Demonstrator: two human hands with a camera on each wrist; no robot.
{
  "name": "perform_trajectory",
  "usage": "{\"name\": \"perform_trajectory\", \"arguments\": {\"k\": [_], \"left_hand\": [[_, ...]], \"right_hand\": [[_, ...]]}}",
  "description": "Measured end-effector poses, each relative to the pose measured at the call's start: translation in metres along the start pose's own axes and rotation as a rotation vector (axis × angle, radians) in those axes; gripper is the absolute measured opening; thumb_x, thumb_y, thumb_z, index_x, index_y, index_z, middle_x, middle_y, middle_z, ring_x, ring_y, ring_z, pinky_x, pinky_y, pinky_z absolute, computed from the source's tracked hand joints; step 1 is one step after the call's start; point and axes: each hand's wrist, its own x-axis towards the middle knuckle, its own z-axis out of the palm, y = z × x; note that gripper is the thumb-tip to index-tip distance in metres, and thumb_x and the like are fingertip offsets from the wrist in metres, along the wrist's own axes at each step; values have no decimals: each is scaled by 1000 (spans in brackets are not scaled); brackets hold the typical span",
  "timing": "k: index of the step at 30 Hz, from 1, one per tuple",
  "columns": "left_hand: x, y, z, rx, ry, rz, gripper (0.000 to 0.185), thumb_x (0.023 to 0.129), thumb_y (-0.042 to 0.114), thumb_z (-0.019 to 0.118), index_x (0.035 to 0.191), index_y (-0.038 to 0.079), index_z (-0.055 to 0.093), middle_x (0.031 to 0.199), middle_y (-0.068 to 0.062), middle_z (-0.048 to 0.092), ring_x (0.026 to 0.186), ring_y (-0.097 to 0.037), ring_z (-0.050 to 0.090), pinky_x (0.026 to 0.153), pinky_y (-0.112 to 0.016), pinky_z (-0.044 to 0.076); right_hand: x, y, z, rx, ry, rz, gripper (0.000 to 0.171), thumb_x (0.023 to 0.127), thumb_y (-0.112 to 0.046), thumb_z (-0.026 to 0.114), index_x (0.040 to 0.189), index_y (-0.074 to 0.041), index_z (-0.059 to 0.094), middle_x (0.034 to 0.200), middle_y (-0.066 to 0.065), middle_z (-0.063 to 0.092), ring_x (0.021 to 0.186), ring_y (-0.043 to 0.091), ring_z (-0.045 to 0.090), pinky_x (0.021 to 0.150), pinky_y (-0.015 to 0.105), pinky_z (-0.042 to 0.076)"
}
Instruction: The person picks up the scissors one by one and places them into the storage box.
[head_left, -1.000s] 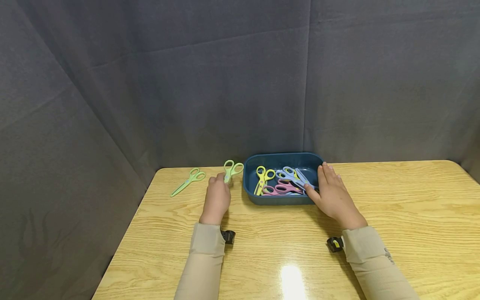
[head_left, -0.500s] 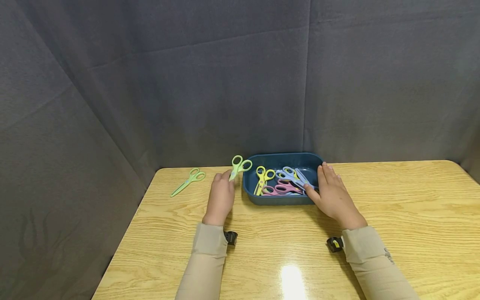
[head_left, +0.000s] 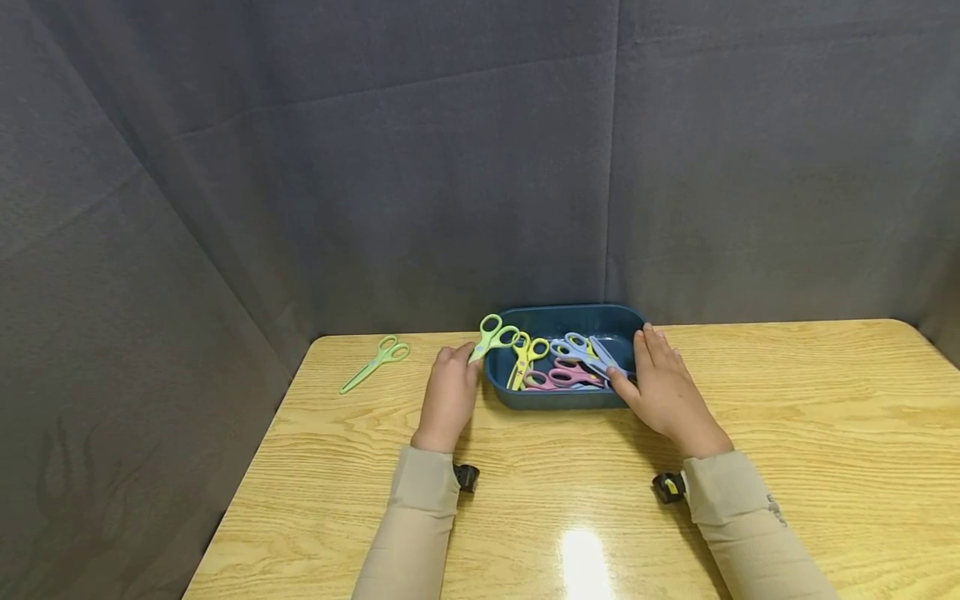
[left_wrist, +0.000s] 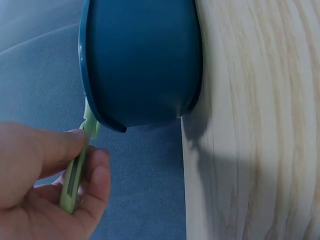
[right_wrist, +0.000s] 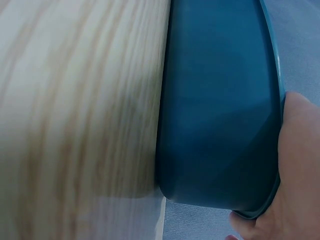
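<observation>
My left hand [head_left: 447, 392] pinches a pair of light green scissors [head_left: 495, 335] between thumb and fingers. Their blade lies in the hand; the handle loops reach over the left rim of the dark blue container [head_left: 562, 401]. In the left wrist view the green scissors [left_wrist: 74, 182] point handles-first towards the container. My right hand [head_left: 667, 392] rests on the container's right end with straight fingers along its side and the thumb over the front rim. Inside lie yellow scissors [head_left: 522, 363], blue scissors [head_left: 592, 353] and pink scissors [head_left: 573, 375], partly overlapping.
Another pair of green scissors [head_left: 378, 361] lies on the wooden table [head_left: 555, 483], left of my left hand. The container stands near the table's back edge, with a grey cloth [head_left: 450, 167] hanging behind it.
My left hand has moved to the right with the green scissors, whose loops now overlap the container's left rim. The right hand and the container have stayed in place.
</observation>
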Motion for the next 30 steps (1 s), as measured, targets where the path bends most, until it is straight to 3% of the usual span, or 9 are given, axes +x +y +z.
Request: {"name": "perform_trajectory", "arguments": {"k": [19, 30], "left_hand": [[-3, 6, 5, 23, -3, 55, 32, 102, 9, 60, 130, -7, 64, 115, -21, 65, 109, -34, 66, 95, -43, 54], [-6, 2, 7, 27, 76, 118, 19, 96, 12, 71, 111, 1, 74, 110, -15, 73, 100, -30, 72, 85, -38, 59]], "right_hand": [[0, 1, 1, -9, 7, -4, 87, 106, -51, 42, 154, 16, 15, 164, 34, 7, 151, 50, 7, 120, 62, 11], [0, 1, 1, -7, 3, -2, 86, 105, -49, 43, 154, 16, 15, 164, 34, 7, 151, 50, 7, 121, 62, 10]]}}
